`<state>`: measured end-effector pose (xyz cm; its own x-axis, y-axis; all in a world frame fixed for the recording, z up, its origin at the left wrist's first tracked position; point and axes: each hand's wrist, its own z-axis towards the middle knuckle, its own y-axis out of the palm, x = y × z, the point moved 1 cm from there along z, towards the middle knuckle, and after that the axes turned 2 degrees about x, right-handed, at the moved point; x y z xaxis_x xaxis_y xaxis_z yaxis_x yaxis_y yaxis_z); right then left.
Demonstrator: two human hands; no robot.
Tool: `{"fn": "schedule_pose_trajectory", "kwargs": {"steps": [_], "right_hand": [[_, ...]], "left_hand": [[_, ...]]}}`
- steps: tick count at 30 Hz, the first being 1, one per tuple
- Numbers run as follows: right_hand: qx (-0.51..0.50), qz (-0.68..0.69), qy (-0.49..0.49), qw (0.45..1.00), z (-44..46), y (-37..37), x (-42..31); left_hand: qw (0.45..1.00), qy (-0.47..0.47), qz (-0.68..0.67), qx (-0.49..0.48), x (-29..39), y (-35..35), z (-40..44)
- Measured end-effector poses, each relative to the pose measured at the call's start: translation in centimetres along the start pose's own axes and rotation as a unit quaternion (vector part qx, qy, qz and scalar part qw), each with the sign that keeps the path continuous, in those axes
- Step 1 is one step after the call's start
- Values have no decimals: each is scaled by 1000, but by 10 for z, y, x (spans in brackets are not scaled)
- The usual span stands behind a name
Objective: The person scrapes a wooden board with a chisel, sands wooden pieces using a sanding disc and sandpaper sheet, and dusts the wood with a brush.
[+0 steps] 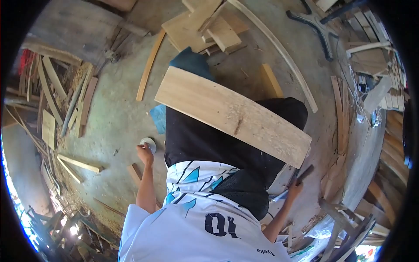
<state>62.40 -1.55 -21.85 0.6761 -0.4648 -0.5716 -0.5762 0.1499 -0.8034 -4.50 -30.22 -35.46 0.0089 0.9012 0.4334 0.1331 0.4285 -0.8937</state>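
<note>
A wide, pale wooden board [233, 115] lies slantwise across the lap, with rough dark marks on its right half. My left hand [145, 155] is low at the left, its fingers closed at a small round whitish dish or tin [149, 144] near the floor. Whether those fingers grip the rim or something inside it is hidden. At the right of the lap, my right hand [296, 189] is closed around a dark, flat, stick-like tool [305, 174]. The tool's exact kind is unclear. Neither hand touches the board.
Boards and offcuts [222, 32] are piled on the floor ahead. A long curved strip [279, 50] lies to the right of them, near a dark branched metal base [314, 24]. Scrap wood [52, 87] fills the left side, and tangled wires [362, 89] are at the right.
</note>
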Motion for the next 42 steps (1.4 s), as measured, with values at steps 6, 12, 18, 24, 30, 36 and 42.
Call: {"fn": "schedule_pose_trajectory", "kwargs": {"steps": [6, 12, 18, 24, 30, 36, 42], "right_hand": [[-35, -14, 44, 998, -84, 70, -5], [-99, 2, -10, 995, -93, 131, 93], [-148, 108, 181, 966, -95, 155, 111], [-204, -103, 65, 971, -89, 154, 117], [-264, -302, -60, 914, -82, 151, 110], [-147, -212, -116, 959, -18, 68, -56], [-115, 345, 36, 931, 20, 6, -232]], "left_hand": [[965, -25, -260, 14, 59, -33, 70], [914, 298, -262, -86, 296, -141, 12], [879, 471, 33, -66, 392, -62, -56], [710, 652, -112, -242, 400, -61, -192], [855, 484, -67, -175, 369, -88, -87], [882, 458, 2, -114, 419, -52, -107], [620, 721, -149, -270, 403, -65, -226]]}}
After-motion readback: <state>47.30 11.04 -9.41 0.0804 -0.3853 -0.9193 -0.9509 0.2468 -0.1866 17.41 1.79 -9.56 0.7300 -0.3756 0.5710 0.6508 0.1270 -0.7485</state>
